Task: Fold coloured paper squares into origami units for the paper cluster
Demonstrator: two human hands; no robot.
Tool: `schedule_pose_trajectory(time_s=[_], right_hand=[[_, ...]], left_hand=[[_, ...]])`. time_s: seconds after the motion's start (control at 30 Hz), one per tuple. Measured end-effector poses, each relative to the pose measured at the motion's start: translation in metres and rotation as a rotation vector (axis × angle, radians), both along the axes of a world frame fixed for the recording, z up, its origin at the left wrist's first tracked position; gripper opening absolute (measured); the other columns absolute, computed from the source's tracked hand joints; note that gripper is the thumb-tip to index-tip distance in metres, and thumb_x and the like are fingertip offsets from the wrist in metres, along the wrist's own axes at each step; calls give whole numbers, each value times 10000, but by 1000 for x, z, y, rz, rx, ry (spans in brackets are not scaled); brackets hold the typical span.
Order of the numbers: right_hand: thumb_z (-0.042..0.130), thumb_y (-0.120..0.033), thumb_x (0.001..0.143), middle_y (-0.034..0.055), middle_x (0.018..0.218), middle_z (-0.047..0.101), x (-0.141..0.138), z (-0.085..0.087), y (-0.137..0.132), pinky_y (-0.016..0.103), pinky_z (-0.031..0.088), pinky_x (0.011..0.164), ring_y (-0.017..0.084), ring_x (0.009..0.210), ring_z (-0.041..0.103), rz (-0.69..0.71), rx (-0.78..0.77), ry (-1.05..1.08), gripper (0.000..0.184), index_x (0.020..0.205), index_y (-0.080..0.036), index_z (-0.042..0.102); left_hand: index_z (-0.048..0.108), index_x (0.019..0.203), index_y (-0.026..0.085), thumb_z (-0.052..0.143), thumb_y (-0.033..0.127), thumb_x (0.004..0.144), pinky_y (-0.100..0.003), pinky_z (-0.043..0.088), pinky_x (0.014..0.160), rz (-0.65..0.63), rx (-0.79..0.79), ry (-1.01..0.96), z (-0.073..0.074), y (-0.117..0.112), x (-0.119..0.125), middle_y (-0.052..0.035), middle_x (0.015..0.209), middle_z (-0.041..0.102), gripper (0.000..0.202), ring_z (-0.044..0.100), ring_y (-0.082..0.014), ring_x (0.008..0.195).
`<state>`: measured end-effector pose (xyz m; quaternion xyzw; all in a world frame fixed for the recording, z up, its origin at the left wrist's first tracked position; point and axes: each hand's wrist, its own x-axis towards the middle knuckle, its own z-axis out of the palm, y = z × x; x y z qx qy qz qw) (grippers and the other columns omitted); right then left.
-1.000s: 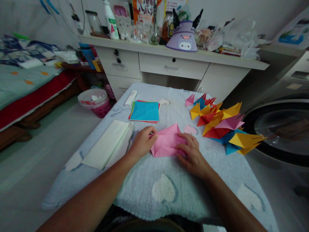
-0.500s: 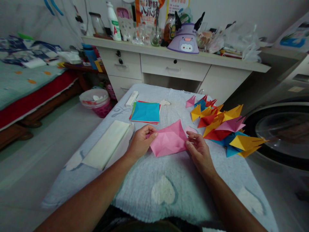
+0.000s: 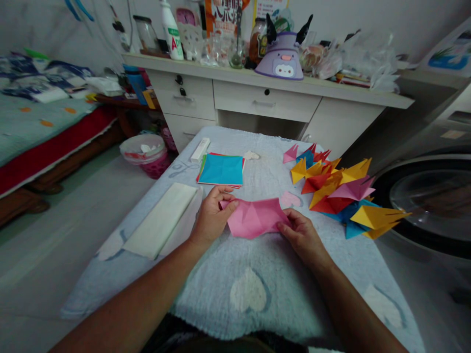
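Note:
A creased sheet of pink origami paper (image 3: 253,218) is held up a little above the cloth between my two hands. My left hand (image 3: 215,213) pinches its left edge between thumb and fingers. At the right edge, my right hand (image 3: 300,230) grips the paper with the thumb in front and the fingers behind. The sheet's surface shows fold lines and bends unevenly. Behind it lies a stack of coloured paper squares (image 3: 221,169), blue on top. To the right sits a heap of folded paper figures (image 3: 334,189) in yellow, red, blue and pink.
A pale blue cloth (image 3: 221,289) with heart shapes covers the table. On its left lie a folded whitish cloth or paper (image 3: 162,220) and a small white box (image 3: 200,150). A pink bin (image 3: 154,166) stands left, a washing machine (image 3: 434,206) right, a cluttered desk (image 3: 265,100) behind.
The pink paper's raised upper corner has come down, and the sheet now looks flatter and wider. My right hand has closed on the right edge, its fingers having dropped slightly.

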<state>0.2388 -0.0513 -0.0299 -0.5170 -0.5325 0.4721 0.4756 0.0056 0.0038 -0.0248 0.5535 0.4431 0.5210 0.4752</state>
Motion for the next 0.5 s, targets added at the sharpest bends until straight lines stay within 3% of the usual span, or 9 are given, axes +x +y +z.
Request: schedule_pose_trajectory(time_s=[0.13, 0.3, 0.5], right_hand=[[685, -365, 789, -29, 717, 546, 1, 1, -1, 241, 438, 582, 123, 617, 497, -64, 8, 59, 191, 792, -218, 562], [614, -424, 865, -31, 704, 546, 0, 7, -4, 241, 431, 580, 126, 605, 495, -63, 2, 58, 204, 845, -224, 578], [483, -524, 921, 19, 841, 658, 0, 8, -5, 288, 490, 701, 194, 799, 602, -142, 6, -58, 339, 950, -222, 634]], left_hand=[[439, 1221, 237, 740, 277, 732, -186, 412, 562, -102, -156, -189, 5, -1, 1, 20, 869, 672, 575, 586, -101, 651], [569, 1099, 165, 798, 246, 654, -289, 519, 743, -342, -291, -194, 5, -5, 3, -81, 1021, 703, 507, 666, -187, 867], [610, 1055, 173, 788, 184, 629, -317, 516, 803, -474, -283, -148, 1, -6, 1, -47, 987, 715, 463, 666, -172, 860]])
